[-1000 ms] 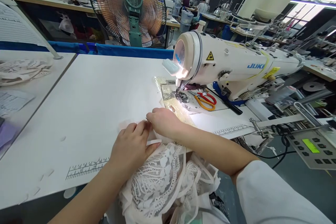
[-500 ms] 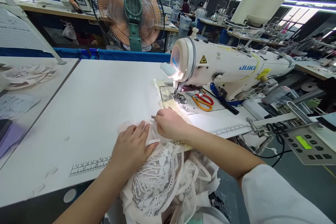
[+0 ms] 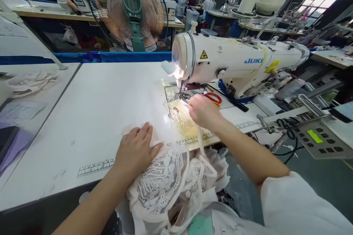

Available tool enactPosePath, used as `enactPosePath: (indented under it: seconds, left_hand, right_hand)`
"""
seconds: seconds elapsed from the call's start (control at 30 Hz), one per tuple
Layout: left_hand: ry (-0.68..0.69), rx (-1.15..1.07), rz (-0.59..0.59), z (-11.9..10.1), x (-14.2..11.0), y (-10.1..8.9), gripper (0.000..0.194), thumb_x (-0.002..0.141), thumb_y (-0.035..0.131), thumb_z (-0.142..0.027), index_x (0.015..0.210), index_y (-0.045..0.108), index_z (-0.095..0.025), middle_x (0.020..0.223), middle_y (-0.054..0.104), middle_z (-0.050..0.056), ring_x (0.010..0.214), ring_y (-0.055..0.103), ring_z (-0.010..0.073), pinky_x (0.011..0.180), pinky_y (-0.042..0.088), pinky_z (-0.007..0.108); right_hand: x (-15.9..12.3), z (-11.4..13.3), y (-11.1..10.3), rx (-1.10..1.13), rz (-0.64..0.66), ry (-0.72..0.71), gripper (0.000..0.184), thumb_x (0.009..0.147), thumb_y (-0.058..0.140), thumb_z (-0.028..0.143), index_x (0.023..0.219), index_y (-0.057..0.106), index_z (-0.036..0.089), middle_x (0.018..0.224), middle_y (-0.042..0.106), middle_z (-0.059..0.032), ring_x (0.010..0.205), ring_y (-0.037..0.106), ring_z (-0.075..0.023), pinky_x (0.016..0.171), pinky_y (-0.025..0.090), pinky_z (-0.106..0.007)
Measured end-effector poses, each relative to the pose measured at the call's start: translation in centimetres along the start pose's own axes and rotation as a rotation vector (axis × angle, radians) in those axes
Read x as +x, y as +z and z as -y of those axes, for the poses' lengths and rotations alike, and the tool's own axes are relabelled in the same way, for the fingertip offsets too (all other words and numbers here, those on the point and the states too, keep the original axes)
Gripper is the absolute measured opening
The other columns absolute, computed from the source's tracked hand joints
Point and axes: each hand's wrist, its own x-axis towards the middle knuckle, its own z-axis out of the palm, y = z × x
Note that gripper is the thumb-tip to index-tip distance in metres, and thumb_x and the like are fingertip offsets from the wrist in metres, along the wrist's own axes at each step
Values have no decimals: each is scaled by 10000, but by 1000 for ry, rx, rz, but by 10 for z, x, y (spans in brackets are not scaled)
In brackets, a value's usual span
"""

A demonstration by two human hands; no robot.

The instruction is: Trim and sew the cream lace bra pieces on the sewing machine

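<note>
My left hand (image 3: pixel 136 148) lies flat near the table's front edge, fingers stretched out and thumb apart, on a sheer pale piece of fabric. My right hand (image 3: pixel 205 112) is closed beside the needle area of the white sewing machine (image 3: pixel 220 62). A narrow white strap (image 3: pixel 200 140) runs down from under this hand to the lace garment (image 3: pixel 162 176). A small pale end pokes from its fingertips towards the presser foot (image 3: pixel 183 93); whether a thin tool is also held, I cannot make out. The garment, white lace with straps, hangs over the table edge into my lap.
Red-handled scissors (image 3: pixel 212 97) lie on the machine bed, right behind my right hand. A dark rod (image 3: pixel 237 104) rests beside them. Rulers (image 3: pixel 96 167) are printed along the front edge. A large fan (image 3: pixel 132 11) stands behind the table. A control panel (image 3: pixel 322 137) hangs at right.
My right hand has moved away from my left, up and right to the needle area, drawing the strap along. The left hand has stayed on the fabric. The view has shifted slightly.
</note>
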Motion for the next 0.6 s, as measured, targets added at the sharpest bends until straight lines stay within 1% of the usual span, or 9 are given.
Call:
enactPosePath:
  seconds: [0.03, 0.1, 0.17, 0.3, 0.4, 0.43, 0.5, 0.53, 0.6]
  left_hand:
    - [-2, 22, 14, 0, 2, 0, 626, 885, 325, -487, 1323, 500, -75, 1402, 492, 140, 1163, 496, 361, 870, 439, 461]
    - [-6, 66, 28, 1, 7, 0, 658, 887, 288, -496, 1348, 463, -60, 1430, 456, 147, 1188, 469, 372, 874, 435, 472]
    - [-8, 98, 43, 4, 17, 1, 673, 889, 272, -494, 1364, 433, -46, 1442, 437, 158, 1203, 449, 381, 887, 428, 486]
    - [3, 95, 121, 13, 46, -10, 661, 913, 262, -474, 1378, 385, -21, 1455, 408, 179, 1234, 415, 386, 948, 397, 502]
    - [20, 73, 167, 14, 67, -32, 692, 946, 157, -490, 1376, 339, 21, 1469, 353, 223, 1272, 383, 399, 985, 366, 518]
    - [5, 73, 164, 12, 71, -41, 717, 946, 129, -507, 1376, 320, 33, 1470, 330, 242, 1285, 367, 411, 991, 357, 530]
    - [-60, 76, 123, 2, 74, -56, 732, 940, 115, -520, 1368, 308, 41, 1448, 322, 270, 1299, 346, 430, 983, 360, 539]
    - [-95, 80, 91, -7, 72, -62, 709, 942, 110, -499, 1343, 344, 37, 1405, 367, 273, 1281, 373, 424, 960, 383, 523]
    - [-128, 69, 85, -29, 62, -68, 623, 944, 128, -450, 1183, 519, -26, 1197, 545, 223, 1112, 541, 358, 832, 470, 434]
  right_hand:
    - [-18, -15, -10, 62, 61, -15, 178, 871, 408, 147, 781, 562, 154, 843, 573, -103, 744, 504, -195, 615, 334, -290]
    - [-59, -44, -29, 222, 193, -120, 174, 866, 419, 188, 730, 528, 191, 769, 561, -59, 699, 493, -171, 630, 353, -279]
    - [-100, -68, -41, 353, 325, -168, 195, 878, 397, 237, 733, 524, 212, 767, 575, -59, 706, 504, -170, 647, 374, -282]
    - [-159, -100, -45, 385, 490, 29, 225, 867, 391, 250, 723, 562, 232, 771, 612, -83, 664, 528, -178, 615, 394, -304]
    - [-176, -115, -36, 308, 565, 116, 199, 834, 452, 235, 720, 615, 224, 788, 640, -83, 659, 559, -185, 594, 402, -303]
    - [-177, -119, -33, 267, 556, 141, 194, 832, 471, 237, 728, 633, 216, 804, 648, -83, 665, 571, -187, 591, 404, -300]
    - [-173, -126, -27, 190, 468, 175, 205, 847, 483, 236, 745, 658, 200, 828, 661, -84, 697, 592, -192, 608, 414, -294]
    - [-167, -130, -23, 168, 390, 182, 216, 858, 476, 223, 764, 668, 193, 846, 668, -84, 728, 603, -194, 634, 426, -290]
    - [-149, -138, -14, 160, 210, 193, 231, 868, 457, 166, 838, 685, 184, 910, 685, -81, 832, 621, -193, 728, 450, -278]
